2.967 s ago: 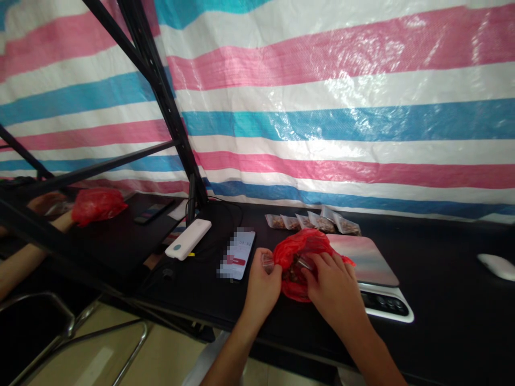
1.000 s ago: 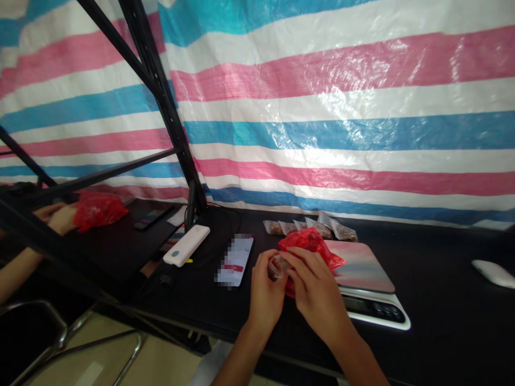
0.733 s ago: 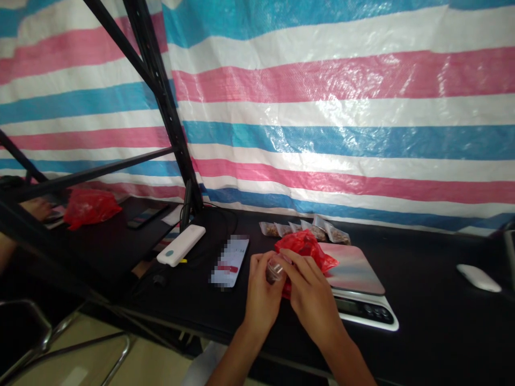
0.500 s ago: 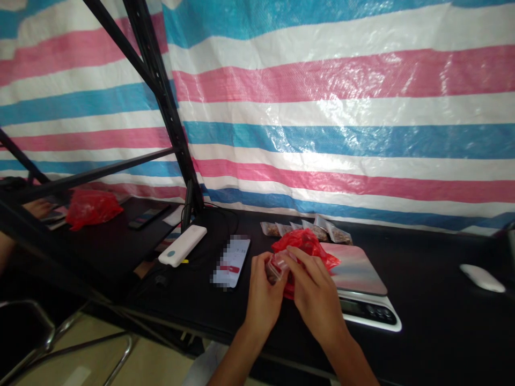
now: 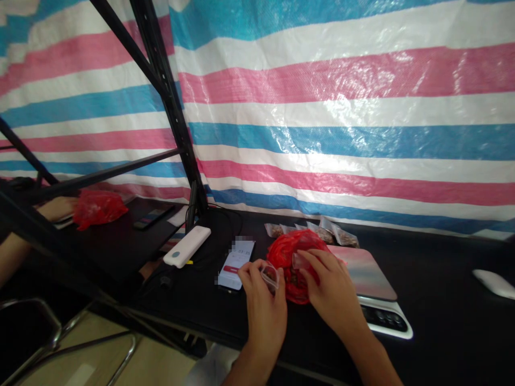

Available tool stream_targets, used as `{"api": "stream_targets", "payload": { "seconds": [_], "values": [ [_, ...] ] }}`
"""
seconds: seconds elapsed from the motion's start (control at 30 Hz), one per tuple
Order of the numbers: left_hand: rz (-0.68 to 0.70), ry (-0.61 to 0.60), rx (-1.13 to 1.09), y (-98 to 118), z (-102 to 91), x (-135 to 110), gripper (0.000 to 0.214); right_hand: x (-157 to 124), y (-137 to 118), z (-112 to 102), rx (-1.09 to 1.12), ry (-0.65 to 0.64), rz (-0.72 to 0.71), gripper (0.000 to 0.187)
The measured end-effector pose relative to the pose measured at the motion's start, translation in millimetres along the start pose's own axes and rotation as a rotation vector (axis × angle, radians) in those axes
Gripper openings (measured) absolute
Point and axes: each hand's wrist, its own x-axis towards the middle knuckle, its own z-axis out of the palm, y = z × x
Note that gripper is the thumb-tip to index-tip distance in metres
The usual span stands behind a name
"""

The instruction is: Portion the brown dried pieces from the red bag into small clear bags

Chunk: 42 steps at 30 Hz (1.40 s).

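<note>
My left hand (image 5: 263, 303) pinches a small clear plastic pouch (image 5: 270, 274) by its mouth, just left of a crumpled red plastic bag (image 5: 286, 251) on the black table. My right hand (image 5: 330, 289) reaches into the red bag from the right. Its fingertips are closed on a small clear piece (image 5: 300, 261) that I cannot identify. Brown bits show inside the bag. The bag lies against the left edge of a flat kitchen scale (image 5: 372, 271).
Several small filled pouches (image 5: 311, 231) lie in a row behind the bag. A phone (image 5: 237, 262) and a white power bank (image 5: 187, 245) lie to the left, and a white mouse (image 5: 497, 282) far right. Beyond a black frame post (image 5: 177, 126), another person's arm (image 5: 14, 252) rests near a second red bag (image 5: 98, 206).
My hands have drawn apart. The left hand moved the clear pouch down and left, and the right hand went back into the red bag.
</note>
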Motion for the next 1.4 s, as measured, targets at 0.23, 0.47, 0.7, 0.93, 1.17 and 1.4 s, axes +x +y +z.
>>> {"api": "stream_targets", "payload": {
  "seconds": [0.23, 0.47, 0.7, 0.93, 1.17, 1.4],
  "values": [
    [-0.122, -0.325, 0.016, 18, -5.3, -40, 0.013, 0, -1, 2, -0.114, -0.129, -0.072, 0.028],
    [-0.231, -0.414, 0.015, 16, -8.5, -34, 0.01, -4, 0, 1, -0.143, -0.212, 0.041, 0.028],
    [-0.193, -0.189, -0.191, 0, -0.2, -25, 0.013, 2, -2, -7, 0.179, -0.179, 0.266, 0.036],
    [-0.411, -0.124, -0.419, -11, 10.9, -9, 0.029, 0, -10, -19, 0.266, -0.256, 0.305, 0.037],
    [-0.44, -0.108, -0.41, -6, 8.0, 6, 0.027, -3, -7, -25, -0.05, -0.343, 0.212, 0.036],
    [-0.497, -0.145, -0.553, 3, 13.5, 8, 0.025, -3, -10, -21, -0.062, -0.445, 0.191, 0.047]
  ]
}}
